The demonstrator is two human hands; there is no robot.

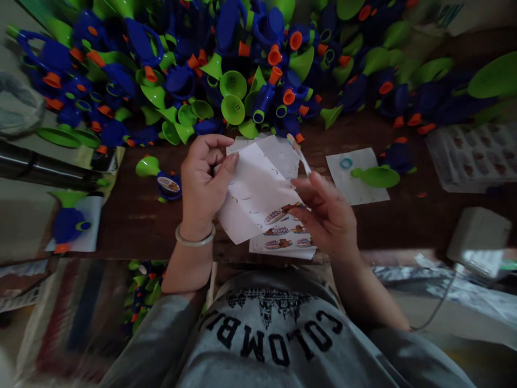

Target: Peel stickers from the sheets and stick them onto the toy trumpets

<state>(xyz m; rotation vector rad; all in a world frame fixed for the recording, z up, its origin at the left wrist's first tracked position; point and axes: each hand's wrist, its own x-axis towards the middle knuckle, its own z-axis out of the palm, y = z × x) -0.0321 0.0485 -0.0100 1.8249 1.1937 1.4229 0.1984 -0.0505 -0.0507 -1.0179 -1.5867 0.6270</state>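
Note:
My left hand grips the upper left of a white sheet, its thumb lying on top. The sheet is tilted, and small coloured marks dot its surface. At its lower right, my right hand has its fingers closed near the sheet's edge, where a brown and rainbow sticker shows. What those fingertips pinch is too small to tell. Under the sheet lies a stack of printed sticker sheets. A blue and green toy with an oval sticker rests left of my left hand.
Many blue toys with green funnels and orange tips are piled along the back. To the right lie a white paper with a teal ring, another toy and a grey-white device with a cable. A black cylinder is at left.

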